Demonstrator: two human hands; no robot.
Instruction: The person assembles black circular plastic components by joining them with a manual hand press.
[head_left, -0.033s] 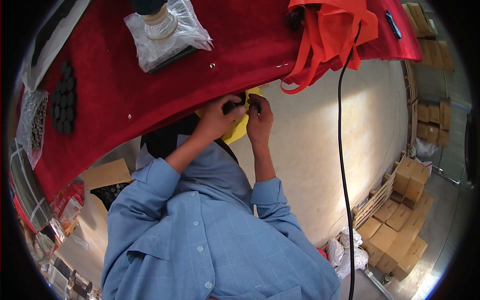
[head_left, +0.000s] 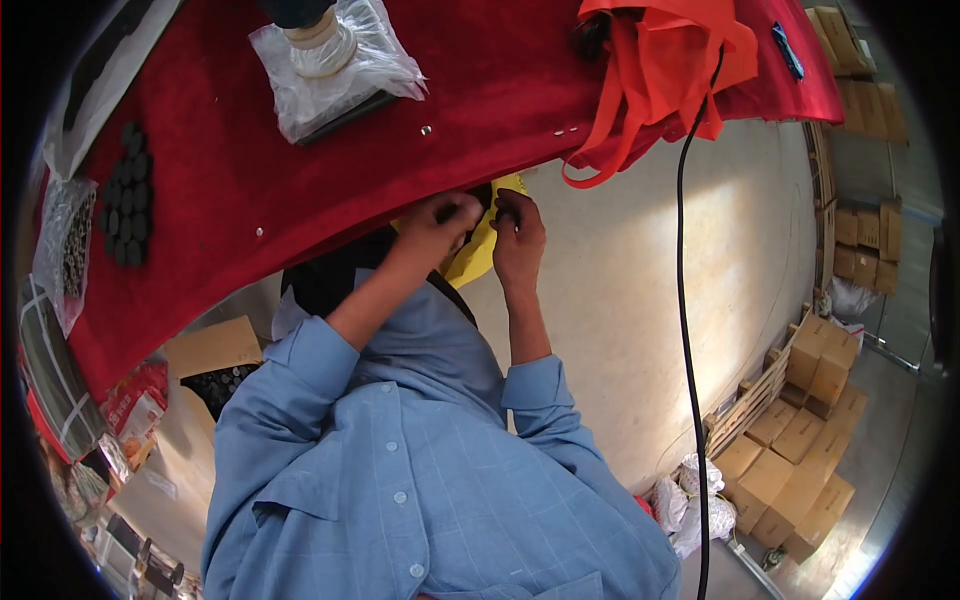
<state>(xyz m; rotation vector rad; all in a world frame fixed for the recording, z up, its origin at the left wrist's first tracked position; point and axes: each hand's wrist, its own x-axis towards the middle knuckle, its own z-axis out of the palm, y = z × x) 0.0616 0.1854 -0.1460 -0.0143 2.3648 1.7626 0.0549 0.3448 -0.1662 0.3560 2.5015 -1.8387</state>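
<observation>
At the far left of our view a clear plastic bag (head_left: 62,240) of small dark parts lies on the red bench (head_left: 300,200), and just beside it a cluster of black round pieces (head_left: 125,195) sits in rows on the red cloth. Further along, near the top, a crumpled clear bag (head_left: 335,70) holds a pale roll and rests on the bench surface. Below the bench edge an open cardboard box (head_left: 215,365) with more dark round pieces stands on the floor, left of our blue sleeves. At the middle, right at the bench's front edge, our left hand (head_left: 435,225) is curled shut, pinching a small black part (head_left: 470,212) between thumb and fingers; our right hand (head_left: 518,235) is closed as well, its fingertips gripping a second small black piece (head_left: 508,205) just beside the first, the two hands nearly touching. A yellow bag (head_left: 480,255) hangs directly under them. To the right an orange cloth bag (head_left: 660,70) droops over the bench edge, and a black cable (head_left: 685,300) drops down past it. Stacked cardboard boxes (head_left: 800,440) lie on the floor at far right.
</observation>
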